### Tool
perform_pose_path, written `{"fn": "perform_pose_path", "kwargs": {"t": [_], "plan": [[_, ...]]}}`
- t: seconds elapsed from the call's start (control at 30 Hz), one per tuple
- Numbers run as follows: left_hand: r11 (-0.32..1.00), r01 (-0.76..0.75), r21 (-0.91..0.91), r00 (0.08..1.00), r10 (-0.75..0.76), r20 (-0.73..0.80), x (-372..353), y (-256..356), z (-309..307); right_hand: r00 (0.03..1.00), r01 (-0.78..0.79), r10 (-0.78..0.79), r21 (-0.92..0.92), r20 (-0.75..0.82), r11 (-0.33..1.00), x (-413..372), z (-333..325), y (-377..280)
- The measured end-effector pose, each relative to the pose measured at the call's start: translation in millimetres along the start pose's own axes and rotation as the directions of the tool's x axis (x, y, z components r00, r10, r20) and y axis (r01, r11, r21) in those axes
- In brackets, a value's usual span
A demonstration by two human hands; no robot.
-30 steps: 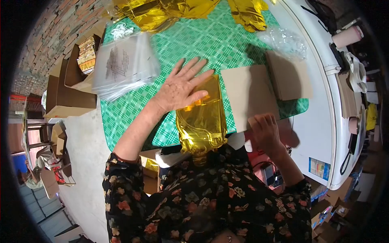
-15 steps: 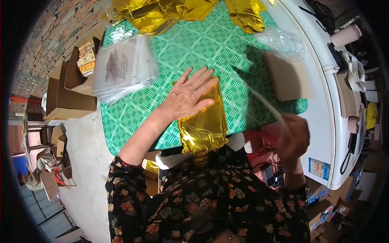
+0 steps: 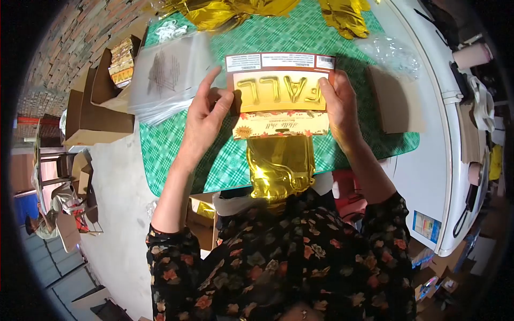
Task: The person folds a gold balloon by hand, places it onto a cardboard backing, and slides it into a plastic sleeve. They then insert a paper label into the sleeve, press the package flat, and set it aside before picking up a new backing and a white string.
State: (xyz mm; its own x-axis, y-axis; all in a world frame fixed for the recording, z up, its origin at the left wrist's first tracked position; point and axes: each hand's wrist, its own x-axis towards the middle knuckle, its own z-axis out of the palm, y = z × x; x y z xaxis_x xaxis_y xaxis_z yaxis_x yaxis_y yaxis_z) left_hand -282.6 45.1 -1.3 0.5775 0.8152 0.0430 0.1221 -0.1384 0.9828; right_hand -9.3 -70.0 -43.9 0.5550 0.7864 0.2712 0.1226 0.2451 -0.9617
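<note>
A printed card with gold letters reading FALL upside down hovers over the green checked tablecloth. My left hand pinches its left edge and my right hand grips its right edge. Below the card a folded gold foil balloon lies flat at the table's near edge, partly under the card.
A stack of clear plastic bags lies left of the card. More gold foil balloons pile at the far edge. Brown cardboard sheets sit to the right on the cloth. Open cardboard boxes stand on the floor at left, a white appliance at right.
My left hand lifted off the gold balloon. My right hand brought the card up from the right, and both hands now hold it face up over the balloon's far end.
</note>
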Motion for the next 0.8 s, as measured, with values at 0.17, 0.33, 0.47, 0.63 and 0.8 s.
{"fn": "perform_pose_path", "kwargs": {"t": [0.17, 0.33, 0.47, 0.63, 0.8], "plan": [[0.836, -0.185, 0.516, 0.959, 0.268, -0.09, -19, -7, 4, 0.984, 0.171, -0.164, -0.102, 0.072, 0.98, 1, 5, 33], [0.655, -0.429, 0.622, 0.877, 0.466, 0.114, -17, 8, 25, 0.966, 0.258, -0.246, -0.306, 0.075, 0.917, -3, 1, 44], [0.554, -0.542, 0.632, 0.834, 0.448, 0.322, -11, -6, 44, 0.965, 0.26, -0.245, -0.3, 0.09, 0.918, -9, 4, 39], [0.508, -0.561, 0.654, 0.827, 0.378, 0.415, -10, -20, 52, 0.964, 0.267, -0.246, -0.381, 0.102, 0.885, -12, 2, 35], [0.531, -0.549, 0.646, 0.836, 0.348, 0.425, -9, -24, 50, 0.962, 0.273, -0.217, -0.561, 0.165, 0.781, -26, -9, 7]]}}
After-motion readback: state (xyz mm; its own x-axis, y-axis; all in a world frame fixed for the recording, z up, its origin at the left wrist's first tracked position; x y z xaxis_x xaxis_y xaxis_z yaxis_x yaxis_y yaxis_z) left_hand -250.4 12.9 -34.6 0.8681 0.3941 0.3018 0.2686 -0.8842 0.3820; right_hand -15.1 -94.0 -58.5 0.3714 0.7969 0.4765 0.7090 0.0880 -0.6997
